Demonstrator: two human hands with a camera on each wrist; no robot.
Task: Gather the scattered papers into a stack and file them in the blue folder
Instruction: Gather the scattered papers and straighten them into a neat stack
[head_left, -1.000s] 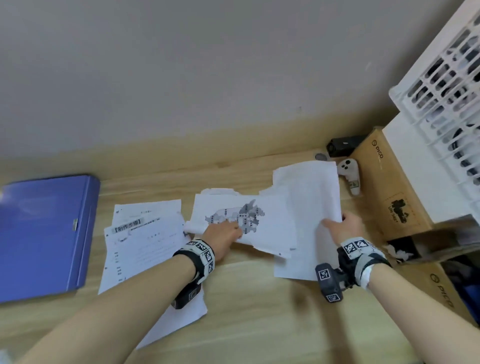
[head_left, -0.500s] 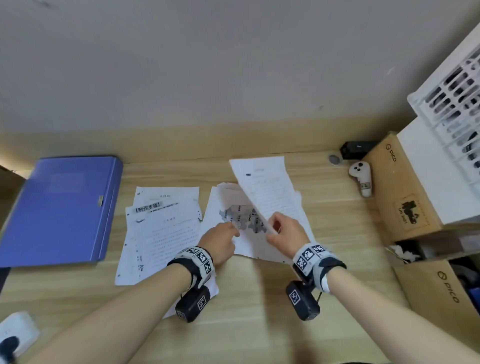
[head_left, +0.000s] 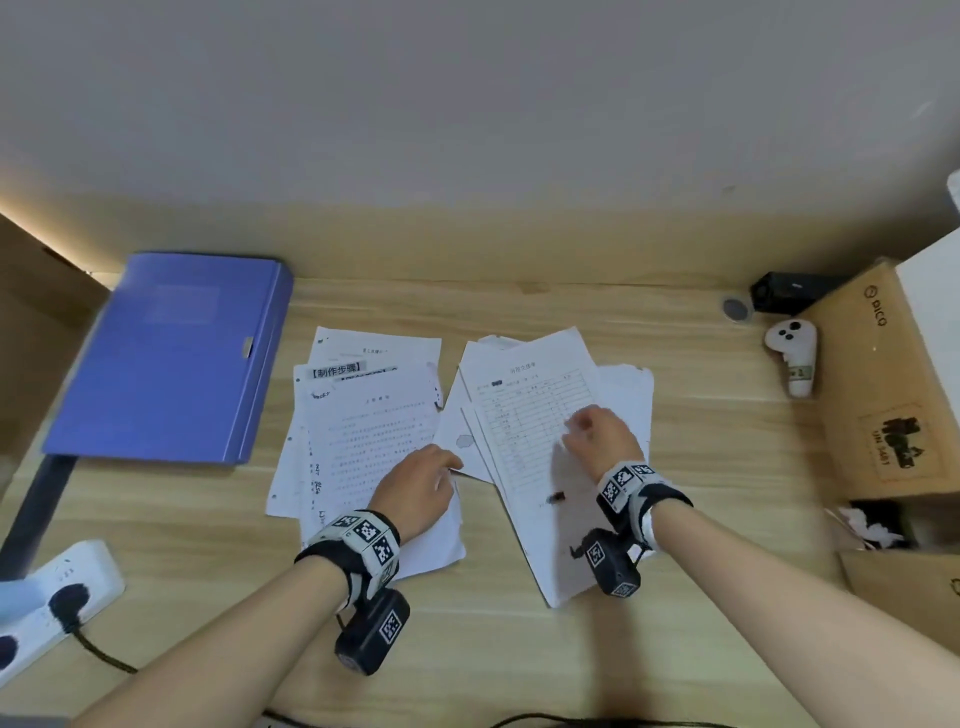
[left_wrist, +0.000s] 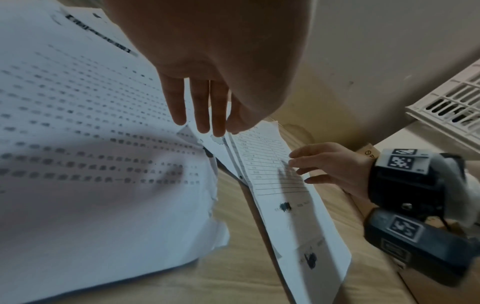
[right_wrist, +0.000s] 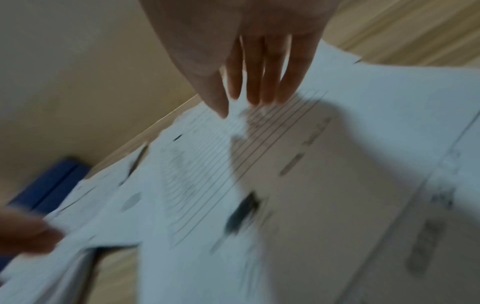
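The closed blue folder (head_left: 171, 358) lies at the desk's left (right_wrist: 49, 185). Beside it sits a loose pile of printed papers (head_left: 363, 431), and my left forearm crosses its lower right part. A second pile (head_left: 530, 415) lies in the middle, topped by a sheet with a ruled table (left_wrist: 270, 164). My left hand (head_left: 447, 467) is open, its straight fingertips (left_wrist: 205, 127) touching the left edge of that second pile. My right hand (head_left: 576, 431) is open too, with straight fingers (right_wrist: 259, 90) pressing on the table sheet. The right wrist view is blurred.
A white power strip (head_left: 62, 587) with a black cable lies at the front left. At the right are a white controller (head_left: 792, 358), a small black device (head_left: 784, 293) and cardboard boxes (head_left: 883, 384). A white slatted crate (left_wrist: 454, 107) stands above them. A wall closes the back.
My right hand carried a sheet from the right side over the map sheet and laid it flat on the middle pile. My left hand stayed at that pile's left edge.
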